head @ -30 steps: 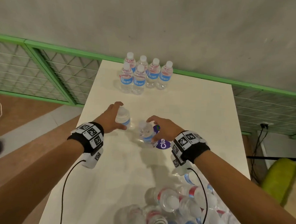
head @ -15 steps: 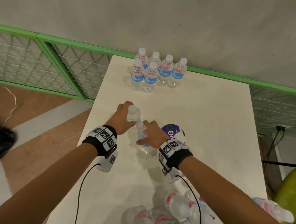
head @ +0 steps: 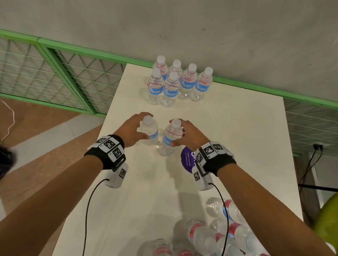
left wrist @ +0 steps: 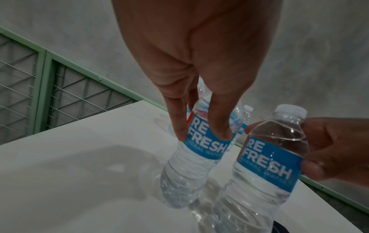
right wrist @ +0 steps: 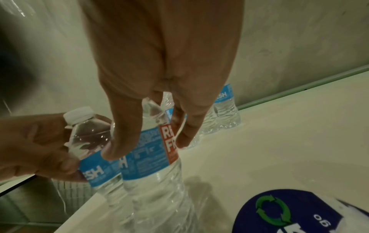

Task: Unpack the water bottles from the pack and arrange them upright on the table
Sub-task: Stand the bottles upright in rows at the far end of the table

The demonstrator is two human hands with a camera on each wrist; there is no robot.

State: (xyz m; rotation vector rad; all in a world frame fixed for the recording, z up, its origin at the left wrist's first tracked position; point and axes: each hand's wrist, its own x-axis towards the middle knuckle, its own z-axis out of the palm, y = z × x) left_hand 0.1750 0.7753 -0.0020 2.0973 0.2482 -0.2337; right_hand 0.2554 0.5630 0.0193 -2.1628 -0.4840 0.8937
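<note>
Both forearms were bare. Each wrist wore a black band point(head: 106, 156) carrying white blocks printed with black square markers point(head: 110, 143); the right band point(head: 219, 160) matched. A white camera unit point(head: 117, 176) hung under each wrist, trailing a thin black cable point(head: 87, 211).

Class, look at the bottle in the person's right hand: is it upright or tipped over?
Upright. The bottle has its white cap on top and base toward the table, while the right hand grips its label.

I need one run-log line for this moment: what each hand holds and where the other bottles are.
left hand: grips upright bottle | right hand: grips upright bottle | six bottles stand at far edge | pack bottles lie near
</note>
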